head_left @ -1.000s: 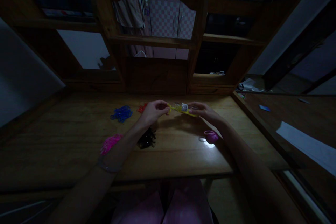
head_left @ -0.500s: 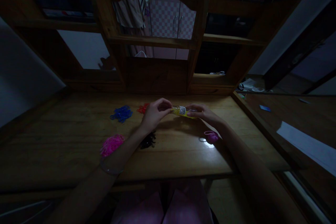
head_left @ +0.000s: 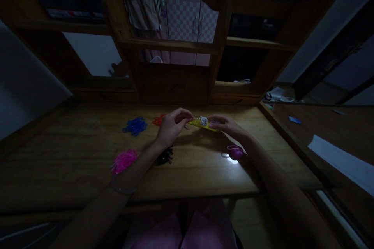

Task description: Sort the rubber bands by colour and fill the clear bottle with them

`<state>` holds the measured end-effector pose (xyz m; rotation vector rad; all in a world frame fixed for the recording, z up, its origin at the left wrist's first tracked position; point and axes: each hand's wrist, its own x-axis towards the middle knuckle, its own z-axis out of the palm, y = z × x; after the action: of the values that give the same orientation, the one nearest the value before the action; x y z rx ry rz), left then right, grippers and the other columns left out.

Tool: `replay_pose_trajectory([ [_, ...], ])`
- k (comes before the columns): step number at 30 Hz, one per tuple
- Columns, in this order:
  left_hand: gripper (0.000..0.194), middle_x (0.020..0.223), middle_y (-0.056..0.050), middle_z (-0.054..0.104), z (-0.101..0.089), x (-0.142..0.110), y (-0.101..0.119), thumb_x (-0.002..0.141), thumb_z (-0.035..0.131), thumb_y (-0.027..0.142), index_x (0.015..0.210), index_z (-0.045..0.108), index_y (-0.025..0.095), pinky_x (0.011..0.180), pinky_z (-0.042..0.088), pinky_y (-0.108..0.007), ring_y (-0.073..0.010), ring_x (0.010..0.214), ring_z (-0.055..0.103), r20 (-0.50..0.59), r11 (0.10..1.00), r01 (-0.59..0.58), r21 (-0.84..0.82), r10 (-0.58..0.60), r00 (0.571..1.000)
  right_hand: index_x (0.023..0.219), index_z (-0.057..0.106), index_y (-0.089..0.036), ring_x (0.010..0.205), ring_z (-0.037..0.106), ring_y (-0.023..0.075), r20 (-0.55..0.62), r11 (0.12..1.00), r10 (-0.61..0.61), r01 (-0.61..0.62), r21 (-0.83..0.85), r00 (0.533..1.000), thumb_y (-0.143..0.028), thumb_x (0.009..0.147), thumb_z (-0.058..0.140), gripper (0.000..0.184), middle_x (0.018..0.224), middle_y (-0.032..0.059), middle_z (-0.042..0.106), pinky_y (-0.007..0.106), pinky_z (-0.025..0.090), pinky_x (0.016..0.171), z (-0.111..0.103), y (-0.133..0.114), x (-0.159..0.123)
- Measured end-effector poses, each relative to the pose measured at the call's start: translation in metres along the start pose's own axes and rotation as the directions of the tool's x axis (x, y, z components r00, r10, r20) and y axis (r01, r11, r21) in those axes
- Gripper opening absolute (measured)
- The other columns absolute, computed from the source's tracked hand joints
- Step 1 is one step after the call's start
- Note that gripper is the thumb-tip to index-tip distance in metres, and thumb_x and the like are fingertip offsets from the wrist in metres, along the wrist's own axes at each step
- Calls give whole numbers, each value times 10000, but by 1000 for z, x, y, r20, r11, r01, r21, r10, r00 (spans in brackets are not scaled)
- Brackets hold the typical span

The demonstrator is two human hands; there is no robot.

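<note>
A small clear container (head_left: pixel 200 121) with yellow contents and a white printed label lies sideways between my hands, just above the desk. My left hand (head_left: pixel 174 126) pinches at its left end with thumb and fingertips; exactly what sits between those fingertips is too small and dark to tell. Around the right part of the container, my right hand (head_left: pixel 223 123) is closed. Behind my left hand is a red pile of small bands (head_left: pixel 158 120), partly covered. Below my left wrist lies a black pile (head_left: pixel 165 156), and a purple round item with a loop (head_left: pixel 236 152) rests beside my right forearm.
Blue bands (head_left: pixel 134 126) and a pink pile (head_left: pixel 125 160) lie on the left of the wooden desk (head_left: pixel 201 181). A wooden shelf unit (head_left: pixel 175 81) rises at the back. On a lower surface at right are a white paper strip (head_left: pixel 341 159) and a blue card (head_left: pixel 294 120).
My left fingers have shifted slightly right and closed in at the container's left end. More yellow shows along the container. My right hand stays nearly where it was.
</note>
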<state>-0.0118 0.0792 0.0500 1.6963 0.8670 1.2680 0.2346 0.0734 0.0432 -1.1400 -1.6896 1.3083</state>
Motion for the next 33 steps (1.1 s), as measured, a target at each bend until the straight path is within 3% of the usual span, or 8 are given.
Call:
replay_pose_trajectory([
  [8,178,865,-24,698,-5,0,11,766,738,317,851,657,183,642,487,-238,-153,788,653,-94,961,-70,268,98,991,1102,691,-252,1000,621,223,47,1000,2,-2,20,999,-399,770,725,365,1099,33,690,354,465,871,1,-6,-4],
  [12,170,865,-20,673,-3,-2,15,797,708,320,863,637,180,697,498,-240,-143,791,635,-121,968,-94,232,125,985,1092,696,-252,1003,618,224,80,999,29,-32,35,996,-429,776,717,363,1105,35,691,346,475,869,3,-4,-3],
  [16,176,942,-39,661,-6,-1,15,874,605,344,943,624,183,772,498,-252,-157,877,622,-258,984,-100,148,136,957,1052,684,-220,835,645,203,76,960,88,-105,259,993,-510,827,633,370,985,64,705,326,511,745,1,0,1],
  [21,205,855,-32,632,-14,4,6,901,545,356,938,637,177,677,477,-223,-140,794,597,-315,999,-45,8,45,948,1114,648,-256,1041,631,227,-136,883,50,20,469,989,-590,908,431,449,1156,64,673,355,525,847,-14,0,3],
  [23,194,843,-28,625,-14,4,3,894,556,348,928,640,177,652,468,-217,-134,771,587,-297,999,-35,-25,25,954,1163,630,-275,1147,591,227,-223,877,-15,120,465,975,-560,886,498,419,1248,44,638,363,501,931,-18,-1,3],
  [26,179,848,-29,624,-10,2,2,888,559,331,920,644,177,639,465,-217,-138,778,581,-261,999,-45,-23,37,965,1215,618,-276,1156,591,225,-239,877,-139,231,421,961,-397,779,697,459,1260,39,637,373,469,986,-15,-1,2],
  [29,172,872,-33,628,-6,0,1,882,558,318,922,652,179,638,470,-219,-148,804,584,-236,999,-52,17,54,970,1195,633,-260,1127,608,228,-217,913,-201,263,311,955,-266,698,779,519,1233,48,657,383,476,974,-5,-1,2],
  [33,164,899,-39,635,-5,0,0,878,554,301,928,656,183,639,474,-224,-158,834,590,-224,996,-55,65,69,972,1154,640,-249,1117,615,233,-248,947,-242,283,149,938,-276,666,818,521,1216,49,665,388,503,951,4,-1,5],
])
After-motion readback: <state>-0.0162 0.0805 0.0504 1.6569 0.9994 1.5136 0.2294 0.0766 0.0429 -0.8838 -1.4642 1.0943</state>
